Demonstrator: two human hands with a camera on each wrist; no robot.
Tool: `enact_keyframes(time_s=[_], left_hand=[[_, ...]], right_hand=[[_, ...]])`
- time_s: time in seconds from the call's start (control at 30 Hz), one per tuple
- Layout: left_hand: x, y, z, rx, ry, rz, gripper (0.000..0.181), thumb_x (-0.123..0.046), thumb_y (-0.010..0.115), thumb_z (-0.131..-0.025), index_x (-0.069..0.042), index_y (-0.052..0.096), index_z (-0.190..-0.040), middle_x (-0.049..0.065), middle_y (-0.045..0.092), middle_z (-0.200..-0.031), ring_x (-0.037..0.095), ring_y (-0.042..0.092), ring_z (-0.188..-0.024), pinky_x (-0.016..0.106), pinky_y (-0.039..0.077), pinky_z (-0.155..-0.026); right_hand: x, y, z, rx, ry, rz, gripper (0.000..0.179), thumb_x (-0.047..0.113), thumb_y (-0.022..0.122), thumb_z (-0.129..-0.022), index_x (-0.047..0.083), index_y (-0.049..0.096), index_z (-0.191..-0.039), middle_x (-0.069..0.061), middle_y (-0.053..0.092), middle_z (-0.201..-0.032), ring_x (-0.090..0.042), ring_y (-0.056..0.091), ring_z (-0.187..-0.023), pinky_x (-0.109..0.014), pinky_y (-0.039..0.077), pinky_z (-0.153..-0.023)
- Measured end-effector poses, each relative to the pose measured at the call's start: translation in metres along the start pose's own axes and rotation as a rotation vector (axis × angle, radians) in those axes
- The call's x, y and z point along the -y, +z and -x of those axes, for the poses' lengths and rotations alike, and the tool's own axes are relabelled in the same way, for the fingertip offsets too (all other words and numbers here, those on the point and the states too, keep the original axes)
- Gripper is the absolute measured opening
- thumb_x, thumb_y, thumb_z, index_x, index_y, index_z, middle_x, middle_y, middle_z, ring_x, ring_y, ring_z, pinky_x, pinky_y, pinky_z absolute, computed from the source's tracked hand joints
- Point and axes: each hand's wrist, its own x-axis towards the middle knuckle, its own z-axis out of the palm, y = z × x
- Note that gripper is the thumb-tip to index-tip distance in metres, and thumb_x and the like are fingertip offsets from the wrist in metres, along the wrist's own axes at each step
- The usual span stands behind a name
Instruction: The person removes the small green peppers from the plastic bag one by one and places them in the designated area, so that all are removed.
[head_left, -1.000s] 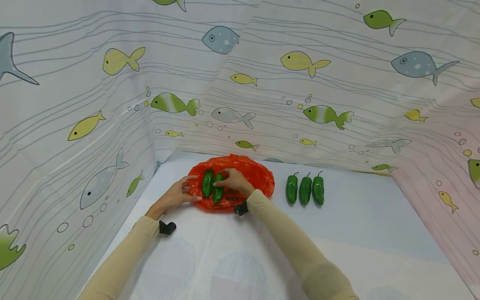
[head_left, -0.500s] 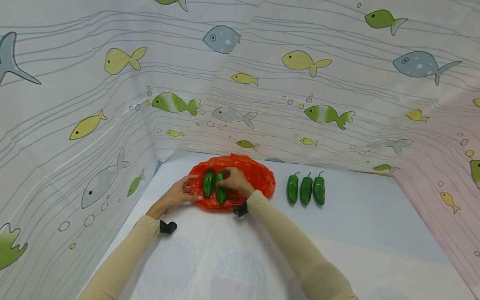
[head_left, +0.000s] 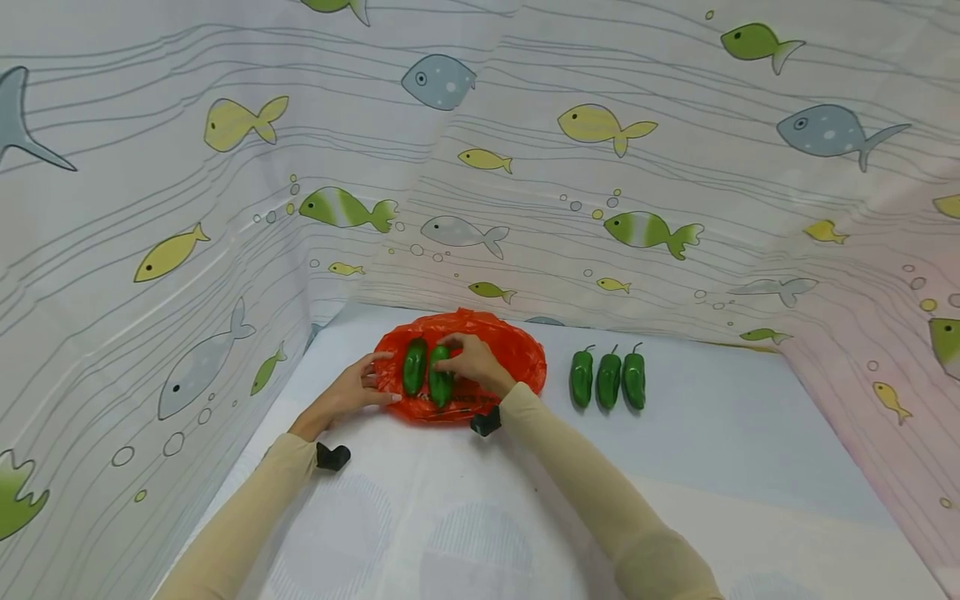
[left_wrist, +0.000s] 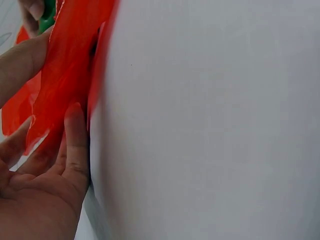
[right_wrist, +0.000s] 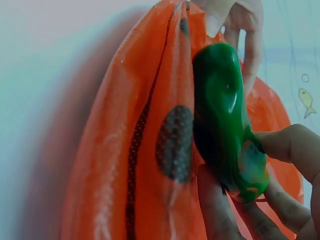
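My right hand [head_left: 471, 364] pinches a green chili pepper [head_left: 440, 387] by its upper part, thumb on one side and fingers on the other. It lies over an orange-red plastic bag [head_left: 517, 358], next to another green chili pepper [head_left: 414, 367] on the bag. In the right wrist view, the glossy held pepper [right_wrist: 220, 100] stands out against the bag, and black print [right_wrist: 175, 145] shows on the plastic. My left hand [head_left: 351, 392] is at the bag's left edge with its fingers spread. In the left wrist view, its fingers [left_wrist: 75, 145] touch the red plastic [left_wrist: 75, 65].
Three green chili peppers [head_left: 608, 381] lie in a row on the white tabletop [head_left: 712, 433], right of the bag. Fish-patterned sheeting [head_left: 525, 200] stands behind the table and along both sides. A black wrist device [head_left: 333, 456] shows at my left sleeve.
The right hand has shifted its pepper slightly rightward, so a wider gap parts it from the pepper beside it. The left hand stays at the bag's edge.
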Motion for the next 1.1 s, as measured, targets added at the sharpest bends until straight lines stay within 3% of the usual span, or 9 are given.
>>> enact_keyframes(time_s=[0.5,1.1], left_hand=[[0.002,0.000,-0.001,0.005,0.002,0.001,0.090,-0.021,0.085,-0.087,-0.010,0.032,-0.158,0.029,0.037,-0.155,0.051,0.038,-0.141,0.063,0.037,-0.111],[0.003,0.001,-0.003,0.002,-0.022,0.013,0.091,-0.023,0.087,-0.085,-0.013,0.033,-0.158,0.027,0.037,-0.156,0.049,0.038,-0.142,0.061,0.037,-0.112]], right_hand=[[-0.004,-0.016,0.012,0.072,-0.056,-0.155,0.055,0.018,0.081,-0.091,0.007,0.060,-0.141,-0.009,0.061,-0.127,-0.024,0.070,-0.093,-0.050,0.057,-0.091],[0.002,-0.032,0.033,0.138,-0.100,-0.168,0.061,0.020,0.082,-0.090,0.008,0.058,-0.144,-0.008,0.060,-0.132,-0.026,0.071,-0.091,-0.054,0.055,-0.095]])
